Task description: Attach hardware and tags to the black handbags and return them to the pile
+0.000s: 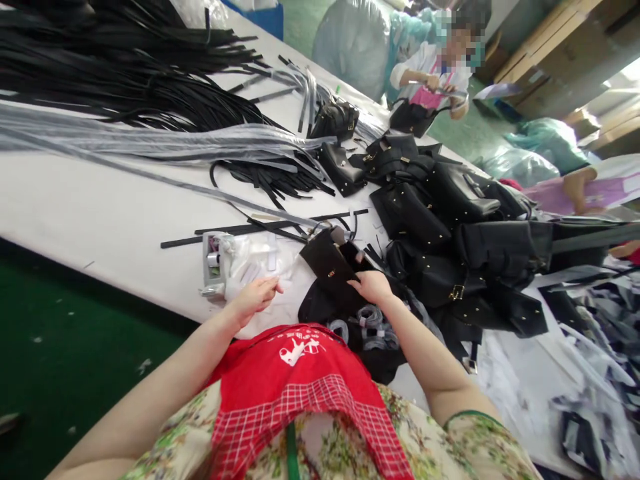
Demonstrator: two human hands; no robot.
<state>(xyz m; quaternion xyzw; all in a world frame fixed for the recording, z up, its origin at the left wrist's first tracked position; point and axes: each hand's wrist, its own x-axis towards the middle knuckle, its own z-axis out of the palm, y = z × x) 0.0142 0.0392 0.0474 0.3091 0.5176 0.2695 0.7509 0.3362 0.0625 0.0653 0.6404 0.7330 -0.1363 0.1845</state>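
Observation:
In the head view a small black handbag (327, 263) with a gold-coloured fitting on its front lies on the white table before me. My right hand (373, 288) grips its right edge, with the thumb over the front. To the left, my left hand (257, 299) is above white and clear plastic wrapping (250, 260), fingers curled together. Whatever those fingers may hold is too small to make out. Beside the wrapping stands a grey open box (207, 260) with small items inside. Coiled grey straps (373, 327) rest on black material just below my right hand.
Black handbags (425, 213) are heaped to the right. Long black strips (165, 87) and plastic-wrapped strips (200, 143) stretch across the white table (100, 200) at left. A co-worker (435, 80) handles a bag across the table; another person's arm (577, 187) shows at right.

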